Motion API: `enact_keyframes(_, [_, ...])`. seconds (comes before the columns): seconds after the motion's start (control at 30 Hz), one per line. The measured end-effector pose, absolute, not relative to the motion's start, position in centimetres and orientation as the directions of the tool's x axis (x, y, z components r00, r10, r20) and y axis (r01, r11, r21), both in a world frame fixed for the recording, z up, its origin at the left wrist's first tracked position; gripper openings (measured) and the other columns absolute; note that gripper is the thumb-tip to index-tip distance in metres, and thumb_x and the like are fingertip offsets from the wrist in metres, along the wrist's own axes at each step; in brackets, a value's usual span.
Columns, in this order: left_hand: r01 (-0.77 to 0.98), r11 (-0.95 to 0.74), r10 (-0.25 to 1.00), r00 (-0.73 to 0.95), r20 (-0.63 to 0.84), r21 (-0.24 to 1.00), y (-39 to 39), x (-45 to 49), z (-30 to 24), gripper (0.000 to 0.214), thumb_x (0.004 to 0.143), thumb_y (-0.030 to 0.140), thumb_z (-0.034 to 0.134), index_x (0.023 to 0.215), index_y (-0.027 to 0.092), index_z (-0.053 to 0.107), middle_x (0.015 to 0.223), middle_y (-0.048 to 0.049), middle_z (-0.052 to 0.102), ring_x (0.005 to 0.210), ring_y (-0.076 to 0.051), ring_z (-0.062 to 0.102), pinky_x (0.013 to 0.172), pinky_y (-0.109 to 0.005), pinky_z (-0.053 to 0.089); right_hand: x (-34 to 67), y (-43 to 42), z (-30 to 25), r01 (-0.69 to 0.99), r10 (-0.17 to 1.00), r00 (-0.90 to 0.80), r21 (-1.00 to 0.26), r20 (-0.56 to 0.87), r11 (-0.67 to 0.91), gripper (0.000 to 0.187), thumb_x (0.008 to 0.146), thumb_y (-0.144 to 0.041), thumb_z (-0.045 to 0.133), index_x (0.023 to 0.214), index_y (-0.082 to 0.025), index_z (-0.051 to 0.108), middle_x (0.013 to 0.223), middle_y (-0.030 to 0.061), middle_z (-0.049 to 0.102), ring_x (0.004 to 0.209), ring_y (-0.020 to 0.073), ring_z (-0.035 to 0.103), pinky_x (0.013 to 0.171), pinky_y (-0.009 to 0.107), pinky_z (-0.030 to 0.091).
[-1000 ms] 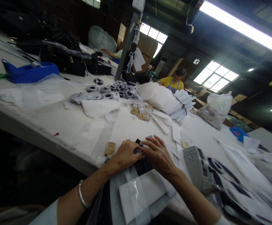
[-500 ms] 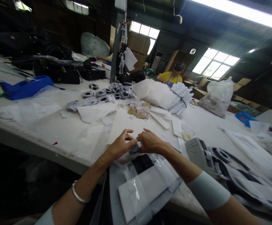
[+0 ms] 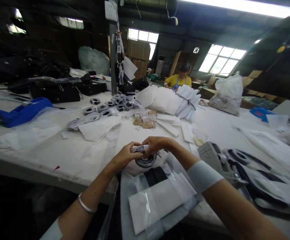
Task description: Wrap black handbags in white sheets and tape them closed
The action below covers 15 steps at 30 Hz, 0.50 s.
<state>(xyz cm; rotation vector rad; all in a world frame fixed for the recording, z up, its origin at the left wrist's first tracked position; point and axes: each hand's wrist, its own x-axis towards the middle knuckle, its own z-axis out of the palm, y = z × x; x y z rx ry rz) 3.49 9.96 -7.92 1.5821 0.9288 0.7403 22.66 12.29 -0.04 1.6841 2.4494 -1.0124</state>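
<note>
Between my hands is a coiled dark strap [image 3: 146, 161] with pale wrapping round part of the coil. My left hand [image 3: 128, 154] grips its left side, thumb and fingers closed on it. From above, my right hand [image 3: 155, 145] pinches the upper part of the coil, some fingertips hidden inside the ring. Just below, at the table's front edge, lies a bag panel [image 3: 130, 186] wrapped in clear plastic, with a black band [image 3: 155, 176] and a white sheet [image 3: 157, 200] on it.
Several similar coils [image 3: 120, 101] lie beyond, beside brown tags [image 3: 145, 120] and stacked white sheets [image 3: 157, 98]. A tape dispenser [image 3: 211, 160] stands right, a blue one [image 3: 22, 111] left. A metal post [image 3: 113, 63] rises behind. A person in yellow [image 3: 178, 80] sits across the table.
The coil, mostly hidden by my hands before, now shows as a ring between them. My right hand has shifted over its top, and the camera view has turned slightly.
</note>
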Motion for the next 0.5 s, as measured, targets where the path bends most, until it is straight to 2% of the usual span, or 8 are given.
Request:
enact_keyframes(0.1, [0.278,-0.138,0.921,0.388,0.021,0.951,11.8,3.6,-8.2,0.075,0.073,0.041,0.067,0.134,0.007,0.041,0.128,-0.0222,0.059,0.116,-0.031,0.059,0.101,-0.047,0.043,23.9,13.7,0.0,0.851,0.917,-0.336,-0.488,-0.216,0.197,0.056,0.051,-0.033,0.087,0.104,-0.019,0.073,0.092,0.0057,0.075,0.081,0.0232,0.069,0.071,0.028,0.052])
enact_keyframes(0.17, [0.334,-0.173,0.947,0.315,0.063,0.927,12.1,3.0,-8.1,0.077,0.077,0.044,0.063,0.138,0.005,0.037,0.144,-0.0259,0.043,0.134,-0.033,0.043,0.112,-0.048,0.031,25.0,13.6,0.4,0.87,0.96,-0.26,-0.456,-0.106,0.185,0.067,0.055,-0.03,0.086,0.118,-0.016,0.067,0.116,0.0138,0.07,0.105,0.03,0.064,0.09,0.037,0.049])
enact_keyframes(0.23, [0.367,-0.192,0.956,0.279,0.089,0.91,11.3,1.6,-7.9,0.072,0.084,0.05,0.054,0.14,0.007,0.037,0.151,-0.0233,0.034,0.142,-0.031,0.031,0.117,-0.046,0.022,26.3,11.8,0.9,0.876,0.972,-0.233,-0.439,-0.019,0.201,0.066,0.065,-0.032,0.081,0.126,-0.016,0.062,0.133,0.0168,0.06,0.122,0.0326,0.055,0.103,0.045,0.04])
enact_keyframes(0.33, [0.401,-0.215,0.958,0.263,0.113,0.89,8.3,-1.6,-8.0,0.066,0.089,0.056,0.045,0.139,0.013,0.043,0.151,-0.016,0.04,0.143,-0.027,0.032,0.119,-0.042,0.02,29.2,5.9,1.7,0.84,0.962,-0.265,-0.474,0.065,0.263,0.06,0.078,-0.045,0.07,0.133,-0.023,0.057,0.142,0.011,0.054,0.131,0.0309,0.047,0.111,0.047,0.032])
enact_keyframes(0.37, [0.415,-0.215,0.963,0.24,0.121,0.884,6.9,-2.9,-8.2,0.064,0.088,0.058,0.045,0.136,0.015,0.047,0.148,-0.014,0.044,0.141,-0.027,0.035,0.118,-0.042,0.022,30.7,3.3,1.9,0.826,0.966,-0.247,-0.507,0.07,0.248,0.061,0.079,-0.048,0.07,0.134,-0.028,0.057,0.142,0.0078,0.054,0.132,0.0305,0.047,0.112,0.047,0.031])
enact_keyframes(0.4, [0.43,-0.194,0.971,0.211,0.111,0.881,5.4,-4.2,-8.5,0.061,0.088,0.059,0.046,0.132,0.017,0.051,0.143,-0.012,0.05,0.137,-0.027,0.041,0.117,-0.043,0.027,32.3,0.5,1.8,0.822,0.985,-0.158,-0.543,0.072,0.171,0.058,0.077,-0.051,0.07,0.13,-0.03,0.06,0.138,0.0066,0.058,0.127,0.0313,0.051,0.109,0.046,0.034])
enact_keyframes(0.47, [0.448,-0.057,0.996,0.089,0.019,0.892,2.4,-6.4,-9.4,0.054,0.086,0.063,0.048,0.119,0.022,0.061,0.128,-0.0081,0.062,0.122,-0.028,0.056,0.107,-0.042,0.041,35.7,-5.1,0.8,0.765,0.99,0.138,-0.634,-0.007,-0.111,0.043,0.074,-0.058,0.068,0.107,-0.029,0.072,0.112,0.0094,0.071,0.105,0.0329,0.063,0.094,0.045,0.046])
enact_keyframes(0.5, [0.444,0.025,0.999,0.015,-0.036,0.895,1.0,-7.3,-9.9,0.053,0.082,0.067,0.051,0.108,0.023,0.064,0.115,-0.0069,0.068,0.11,-0.029,0.062,0.098,-0.041,0.048,37.1,-7.8,-0.1,0.685,0.958,0.271,-0.68,-0.095,-0.261,0.041,0.071,-0.062,0.068,0.092,-0.028,0.074,0.094,0.0101,0.074,0.091,0.032,0.066,0.085,0.043,0.05])
